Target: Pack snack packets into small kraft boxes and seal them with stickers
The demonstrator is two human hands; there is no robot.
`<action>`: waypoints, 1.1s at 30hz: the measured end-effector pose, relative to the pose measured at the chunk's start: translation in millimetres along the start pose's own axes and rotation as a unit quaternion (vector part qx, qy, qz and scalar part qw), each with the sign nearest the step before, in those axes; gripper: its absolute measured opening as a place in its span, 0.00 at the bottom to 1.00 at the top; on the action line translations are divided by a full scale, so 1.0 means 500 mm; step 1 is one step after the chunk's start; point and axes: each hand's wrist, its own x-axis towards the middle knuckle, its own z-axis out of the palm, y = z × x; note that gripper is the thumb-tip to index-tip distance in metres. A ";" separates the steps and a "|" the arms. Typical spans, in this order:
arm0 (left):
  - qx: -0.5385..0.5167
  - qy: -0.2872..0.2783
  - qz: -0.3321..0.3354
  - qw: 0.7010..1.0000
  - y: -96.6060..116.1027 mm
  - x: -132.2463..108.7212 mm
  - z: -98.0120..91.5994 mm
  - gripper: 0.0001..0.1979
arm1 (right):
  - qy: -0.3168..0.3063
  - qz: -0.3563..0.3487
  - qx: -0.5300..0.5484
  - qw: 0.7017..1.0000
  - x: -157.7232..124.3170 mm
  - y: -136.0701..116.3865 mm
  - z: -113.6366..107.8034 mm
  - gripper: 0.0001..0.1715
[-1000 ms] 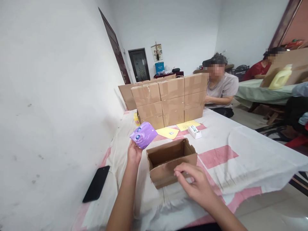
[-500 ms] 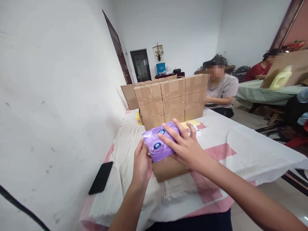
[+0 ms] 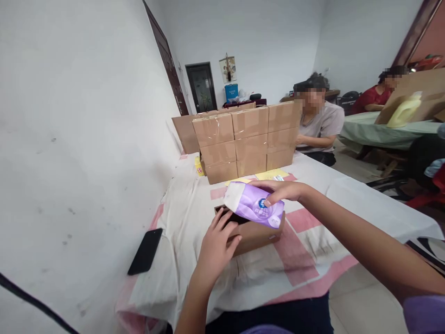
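Note:
My right hand (image 3: 287, 191) grips a purple plastic-wrapped tissue pack (image 3: 259, 204) from above, with the thumb on its printed face. The pack is tilted, its pale end up to the left, over an open cardboard box (image 3: 259, 239). Part of the box's dark inside shows left of the pack; the rest is hidden. My left hand (image 3: 219, 243) rests at the box's left end, fingers spread over the rim and thumb on the front side, without a visible firm grip.
Taped cardboard boxes (image 3: 250, 139) are stacked behind, with a small yellow box (image 3: 199, 166) at their left. A black phone (image 3: 145, 251) lies on the cloth-covered table (image 3: 184, 278) by the wall. One person (image 3: 328, 125) sits beyond the stack; another (image 3: 373, 99) is at a green-covered table.
The tissue pack has turned and shifted right, exposing its pale end and the box opening. My left hand has left the pack and moved onto the box; my right hand keeps hold.

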 end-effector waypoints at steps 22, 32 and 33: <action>-0.065 -0.047 0.035 0.996 -0.010 -0.023 -0.018 0.11 | 0.048 -0.015 -0.320 0.946 0.083 0.008 0.029 0.53; -0.069 -0.013 0.039 0.997 -0.019 -0.027 -0.020 0.10 | -0.011 -0.020 -0.363 0.932 0.092 0.006 0.042 0.54; -0.067 -0.011 0.040 0.997 -0.017 -0.027 -0.022 0.10 | -0.016 -0.019 -0.374 0.927 0.088 0.008 0.041 0.54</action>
